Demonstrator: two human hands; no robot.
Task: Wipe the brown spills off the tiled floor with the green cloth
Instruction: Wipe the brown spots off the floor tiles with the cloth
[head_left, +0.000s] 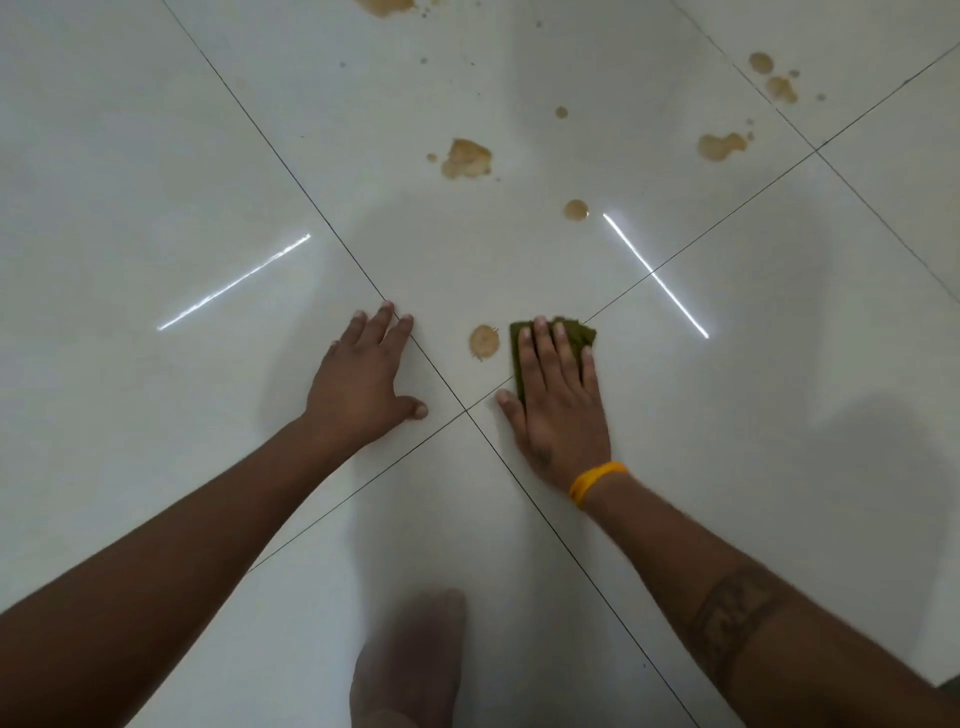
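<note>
My right hand (558, 400) lies flat on the folded green cloth (579, 332), pressing it onto the white tiled floor (156, 182); most of the cloth is hidden under the fingers. A round brown spill (484, 341) sits just left of the cloth, touching nothing. My left hand (363, 379) rests palm down on the floor, fingers spread, holding nothing. Farther away lie a larger brown spill (466, 158), a small round one (576, 209) and several more at the upper right (719, 146).
Dark grout lines cross between my hands (466, 410). Another brown puddle (387, 5) is cut off by the top edge. A blurred foot or knee (410, 660) shows at the bottom centre. Two bright light reflections streak the glossy tiles.
</note>
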